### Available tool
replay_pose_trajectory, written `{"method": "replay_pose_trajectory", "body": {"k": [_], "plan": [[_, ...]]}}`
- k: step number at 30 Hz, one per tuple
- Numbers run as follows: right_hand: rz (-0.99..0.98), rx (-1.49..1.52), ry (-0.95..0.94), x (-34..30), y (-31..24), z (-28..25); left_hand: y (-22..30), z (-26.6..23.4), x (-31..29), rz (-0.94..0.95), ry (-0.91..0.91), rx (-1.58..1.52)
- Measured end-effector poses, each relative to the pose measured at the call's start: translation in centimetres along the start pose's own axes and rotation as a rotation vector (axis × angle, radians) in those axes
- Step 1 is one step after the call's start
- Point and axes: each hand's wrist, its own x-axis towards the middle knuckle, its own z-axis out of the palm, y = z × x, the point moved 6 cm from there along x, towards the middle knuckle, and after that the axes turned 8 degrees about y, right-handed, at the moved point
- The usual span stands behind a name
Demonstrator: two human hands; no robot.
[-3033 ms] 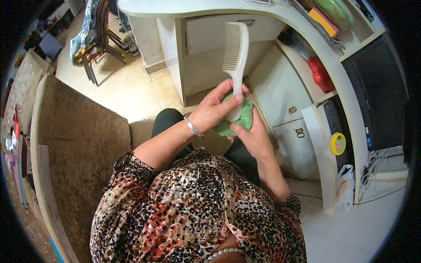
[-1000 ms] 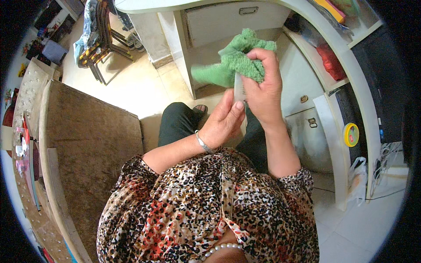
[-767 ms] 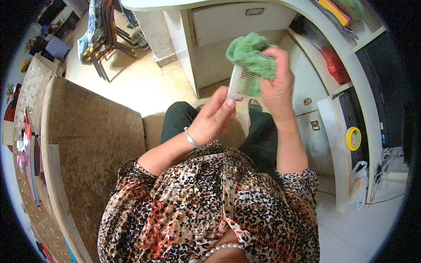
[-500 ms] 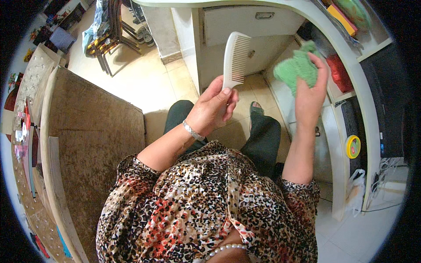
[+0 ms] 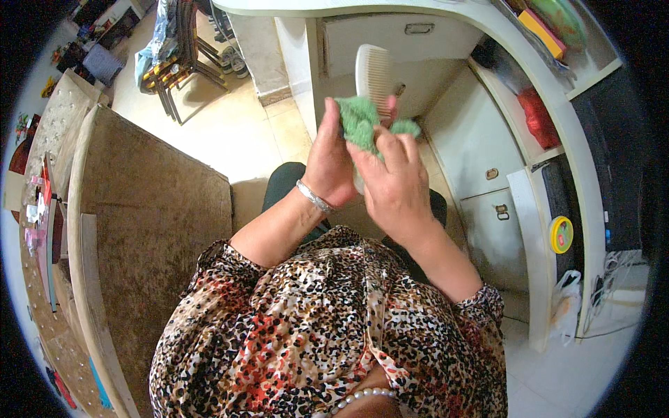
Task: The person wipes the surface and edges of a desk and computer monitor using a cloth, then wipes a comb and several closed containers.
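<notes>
A white wide-toothed comb [image 5: 373, 73] stands almost upright in front of me, its teeth facing right. My left hand [image 5: 329, 164] is closed around it, thumb on the left side and a fingertip showing behind the teeth. Pressed against the lower teeth and handle is a fuzzy green cloth [image 5: 357, 122]. My right hand [image 5: 396, 181] grips this cloth, its fingers bent over the comb's front. A bit of the cloth sticks out to the right. Most of the handle is hidden by my hands and the cloth.
On the left stands a brown upholstered chair or sofa side [image 5: 160, 209]. White cabinets [image 5: 474, 132] with metal handles are ahead and right, under a curved white counter edge [image 5: 306, 8]. Stacked chairs [image 5: 178, 63] stand far left. A round yellow container [image 5: 561, 235] sits at right.
My right hand has come left and down with the green cloth, from apart at the right onto the comb. My left hand has turned, its thumb now pointing up beside the comb.
</notes>
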Motion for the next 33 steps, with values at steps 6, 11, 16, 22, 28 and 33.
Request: {"method": "replay_pose_trajectory", "body": {"k": [6, 11, 16, 22, 28, 33], "plan": [[0.175, 0.325, -0.071, -2.2, -0.3, 0.1, 1.0, -1.0, 0.7, 0.017, 0.015, 0.042], [0.451, 0.592, -0.496, -8.0, 0.1, 3.8, 4.9, 0.0, 1.0, 0.163, 0.022, 0.226], [0.862, 1.001, -0.791, -16.4, 1.3, 6.7, -4.9, 0.3, -4.6, -0.295, -0.199, 0.903], [0.861, 0.998, -0.664, -15.0, 1.2, 5.0, -4.3, -0.9, -5.6, -0.009, -0.188, 1.027], [0.923, 0.964, -0.213, -9.8, 1.7, 1.4, 2.4, -4.8, -0.5, 0.617, 0.282, 1.46], [1.196, 1.098, 0.176, -11.1, 3.9, 2.1, 1.0, -2.3, -0.6, 0.721, 0.161, 1.737]]}}
